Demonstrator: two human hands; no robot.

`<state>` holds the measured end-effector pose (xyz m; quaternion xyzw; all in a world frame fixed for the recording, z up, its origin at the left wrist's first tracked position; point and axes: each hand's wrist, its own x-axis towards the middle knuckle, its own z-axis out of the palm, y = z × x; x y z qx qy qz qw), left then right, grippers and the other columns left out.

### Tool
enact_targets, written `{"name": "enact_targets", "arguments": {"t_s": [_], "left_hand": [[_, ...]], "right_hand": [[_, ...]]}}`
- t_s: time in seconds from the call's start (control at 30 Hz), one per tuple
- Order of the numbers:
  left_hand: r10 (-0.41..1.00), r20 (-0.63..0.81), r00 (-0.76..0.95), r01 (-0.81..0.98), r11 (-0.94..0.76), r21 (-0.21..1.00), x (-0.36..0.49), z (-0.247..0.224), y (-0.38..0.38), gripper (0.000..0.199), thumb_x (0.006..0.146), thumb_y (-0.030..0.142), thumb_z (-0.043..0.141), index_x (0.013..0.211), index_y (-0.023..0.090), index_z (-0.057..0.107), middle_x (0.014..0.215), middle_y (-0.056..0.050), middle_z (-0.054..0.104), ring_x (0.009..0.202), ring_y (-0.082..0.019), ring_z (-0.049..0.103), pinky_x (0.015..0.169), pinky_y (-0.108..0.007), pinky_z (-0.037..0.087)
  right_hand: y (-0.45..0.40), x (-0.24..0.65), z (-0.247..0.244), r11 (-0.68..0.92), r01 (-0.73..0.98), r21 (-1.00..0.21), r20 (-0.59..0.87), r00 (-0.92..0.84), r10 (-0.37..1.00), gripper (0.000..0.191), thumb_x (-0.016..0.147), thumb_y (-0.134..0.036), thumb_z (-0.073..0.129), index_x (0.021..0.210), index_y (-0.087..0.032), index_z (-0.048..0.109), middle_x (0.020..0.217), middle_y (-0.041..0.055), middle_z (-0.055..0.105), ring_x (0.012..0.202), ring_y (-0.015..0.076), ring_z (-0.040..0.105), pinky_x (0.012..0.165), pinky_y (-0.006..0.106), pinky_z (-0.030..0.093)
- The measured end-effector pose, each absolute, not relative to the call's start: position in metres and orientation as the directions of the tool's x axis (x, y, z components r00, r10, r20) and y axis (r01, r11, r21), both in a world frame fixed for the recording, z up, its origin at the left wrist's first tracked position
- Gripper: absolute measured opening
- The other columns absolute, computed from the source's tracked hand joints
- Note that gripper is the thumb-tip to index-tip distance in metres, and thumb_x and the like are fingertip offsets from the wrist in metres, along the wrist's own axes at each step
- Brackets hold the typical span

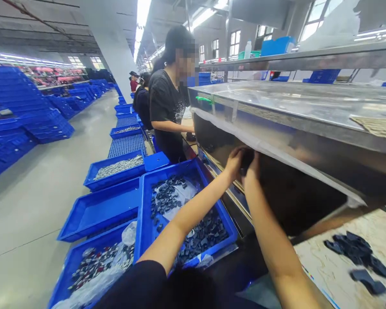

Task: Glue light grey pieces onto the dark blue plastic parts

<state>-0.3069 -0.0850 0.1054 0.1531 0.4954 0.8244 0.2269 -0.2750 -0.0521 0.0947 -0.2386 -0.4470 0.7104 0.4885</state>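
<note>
Both arms stretch forward to the dark opening under the metal-topped box (pixel 292 107). My left hand (pixel 234 163) is at the opening's lower edge with its fingers curled. Close beside it on the right is my right hand (pixel 252 167), its fingers pointing up and bent inward. Something dark shows between the two hands, but its shape blends into the shadow. Below my left forearm is a blue tray (pixel 143 214) with many small black curved pieces (pixel 209 234) and clear plastic film. More black pieces (pixel 354 249) lie on the pale worktop at the lower right.
More blue trays (pixel 96 214) line the left side, some with small parts and plastic bags. A person in a dark shirt (pixel 167 94) works just beyond the box. A metal shelf (pixel 309 58) runs above it. Stacked blue crates (pixel 22 103) stand across the aisle.
</note>
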Motion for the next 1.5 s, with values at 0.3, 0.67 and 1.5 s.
{"name": "enact_targets", "arguments": {"t_s": [0.3, 0.67, 1.5], "left_hand": [[0.365, 0.321, -0.874, 0.222, -0.287, 0.932, -0.165, 0.07, -0.199, 0.022, 0.079, 0.035, 0.055, 0.093, 0.021, 0.065, 0.115, -0.003, 0.064, 0.113, -0.018, 0.056, 0.102, -0.031, 0.042], [0.669, 0.414, -0.618, 0.159, -0.408, 0.899, -0.045, 0.051, -0.101, 0.019, 0.083, 0.03, 0.054, 0.094, 0.022, 0.066, 0.117, -0.004, 0.062, 0.118, -0.019, 0.053, 0.107, -0.034, 0.037], [0.74, 0.193, -0.644, 0.166, -0.11, 0.98, -0.034, -0.022, 0.041, 0.045, 0.088, 0.026, 0.035, 0.129, 0.015, 0.05, 0.142, -0.014, 0.046, 0.136, -0.023, 0.038, 0.118, -0.046, 0.026]], "right_hand": [[-0.165, -0.135, 0.065, -0.149, -0.652, -0.743, 0.116, -0.345, 0.931, 0.023, 0.072, -0.038, 0.059, 0.087, -0.021, 0.063, 0.098, 0.0018, 0.067, 0.096, 0.0178, 0.06, 0.094, 0.037, 0.045], [-0.083, -0.003, 0.051, 0.189, -0.509, -0.84, 0.136, 0.14, 0.981, 0.026, 0.077, -0.04, 0.05, 0.09, -0.02, 0.059, 0.095, 0.0018, 0.064, 0.092, 0.0159, 0.06, 0.087, 0.032, 0.047], [0.098, 0.029, -0.033, 0.532, 0.522, -0.666, 0.692, 0.166, 0.703, 0.037, 0.077, -0.039, 0.043, 0.091, -0.015, 0.067, 0.093, 0.0201, 0.067, 0.093, 0.038, 0.061, 0.084, 0.053, 0.046]]}}
